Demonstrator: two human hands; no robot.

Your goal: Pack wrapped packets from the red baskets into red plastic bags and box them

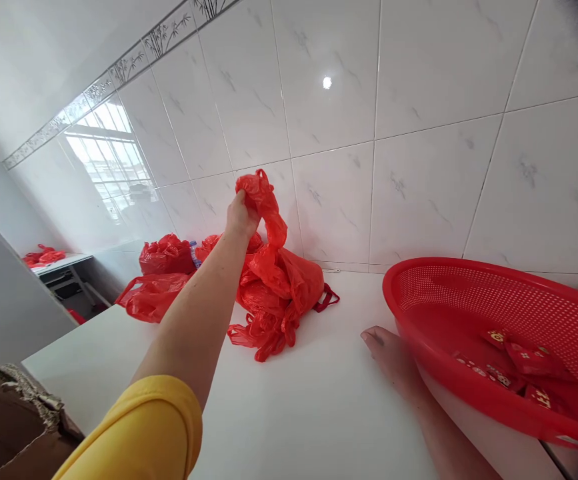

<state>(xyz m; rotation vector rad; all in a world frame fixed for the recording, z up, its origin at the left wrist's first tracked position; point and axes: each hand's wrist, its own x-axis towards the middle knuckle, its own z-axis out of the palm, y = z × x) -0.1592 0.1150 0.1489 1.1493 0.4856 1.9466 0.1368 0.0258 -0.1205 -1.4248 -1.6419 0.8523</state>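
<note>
My left hand (243,215) is raised in front of the tiled wall, its fingers closed on a crumpled red plastic bag (275,230). The bag hangs down and meets a heap of red plastic bags (273,293) on the white table. A dark red strap (326,298) sticks out at the heap's right side. On the table to the right, my right hand (383,348) rests beside a red perforated plastic basket (443,353). A thumb shows there; the basket's rim overlaps part of the hand, so its other fingers are not clear.
Several small red printed packets (523,360) lie in the basket. Farther left on the table (289,413) are a full red bag (166,255), a flatter one (153,297) and part of a bottle (195,253). An opened cardboard box (13,427) stands at lower left.
</note>
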